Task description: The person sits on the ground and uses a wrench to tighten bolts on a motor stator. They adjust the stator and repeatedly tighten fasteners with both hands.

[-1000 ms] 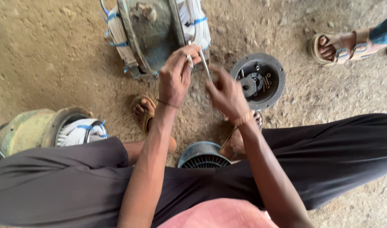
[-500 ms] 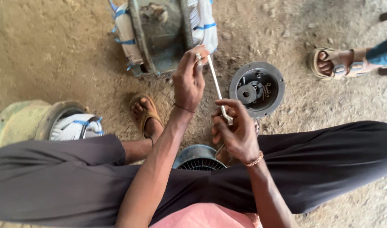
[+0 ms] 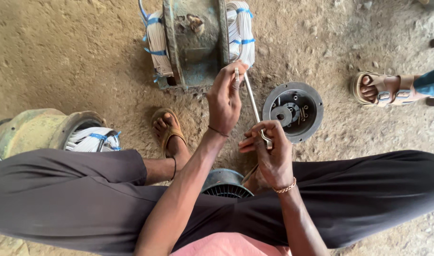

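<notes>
My left hand (image 3: 225, 97) pinches the upper end of a thin white sleeve or wire (image 3: 251, 97) close to the motor stator (image 3: 195, 40), whose white windings are tied with blue bands. My right hand (image 3: 270, 151) grips the lower end of the same strand, lower and nearer my lap. The strand runs taut and slanted between the two hands.
A round grey motor end cover (image 3: 292, 110) lies on the dirt to the right. A second wound stator in a greenish housing (image 3: 41, 130) sits at left. A ribbed fan cover (image 3: 225, 182) is between my legs. Another person's sandalled foot (image 3: 385, 88) is at right.
My right hand has slid down the strand towards my lap while the left hand stays up by the stator windings. The view has shifted slightly.
</notes>
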### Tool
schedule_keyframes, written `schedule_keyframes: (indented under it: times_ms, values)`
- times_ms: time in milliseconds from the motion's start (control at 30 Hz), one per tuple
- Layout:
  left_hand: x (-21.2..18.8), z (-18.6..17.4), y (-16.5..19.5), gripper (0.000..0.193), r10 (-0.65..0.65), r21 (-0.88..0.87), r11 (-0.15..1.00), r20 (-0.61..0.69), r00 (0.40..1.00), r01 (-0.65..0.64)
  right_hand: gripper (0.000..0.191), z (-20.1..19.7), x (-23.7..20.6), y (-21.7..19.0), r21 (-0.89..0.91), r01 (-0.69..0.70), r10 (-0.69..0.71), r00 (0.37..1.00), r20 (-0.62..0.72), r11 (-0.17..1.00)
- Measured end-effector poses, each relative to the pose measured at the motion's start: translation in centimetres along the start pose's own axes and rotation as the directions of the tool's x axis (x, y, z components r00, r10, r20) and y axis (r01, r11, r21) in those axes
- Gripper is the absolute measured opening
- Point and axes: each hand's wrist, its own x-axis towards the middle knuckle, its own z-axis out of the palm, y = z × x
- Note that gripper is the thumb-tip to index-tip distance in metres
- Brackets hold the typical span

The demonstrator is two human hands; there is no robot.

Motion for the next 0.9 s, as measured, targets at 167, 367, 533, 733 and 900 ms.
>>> schedule_keyframes:
  times_ms: [167,367,533,733,900]
  values:
    - [0.0,0.3,-1.2,0.025,-0.114,0.114,0.988,0.093,0.989,0.103,0.020,-0.3,-0.3,-0.1,-0.308,-0.075,0.047,0.994,-0.097,0.948]
    - [2.4,-1.8,-1.1,0.019,-0.036,0.026,0.999,-0.063,0.997,0.038,0.015,-1.3,-1.0,-0.5,-0.577,0.169,-0.274,0.956,-0.100,0.799]
    - [3.7,-3.8,0.4,0.017,-0.010,-0.203,0.979,-0.095,0.995,-0.009,0.018,-1.1,-0.9,-0.1,-0.551,0.245,-0.387,0.909,-0.157,0.798]
    - [3.5,-4.6,0.8,0.018,-0.084,-0.281,0.958,-0.098,0.992,0.053,0.026,-0.5,-1.3,0.5,-0.665,0.262,-0.462,0.875,-0.141,0.699]
    - [3.4,-4.4,-0.1,0.017,-0.100,-0.276,0.959,-0.114,0.988,0.065,0.031,0.0,-1.2,0.9,-0.736,0.305,-0.536,0.839,-0.093,0.604]
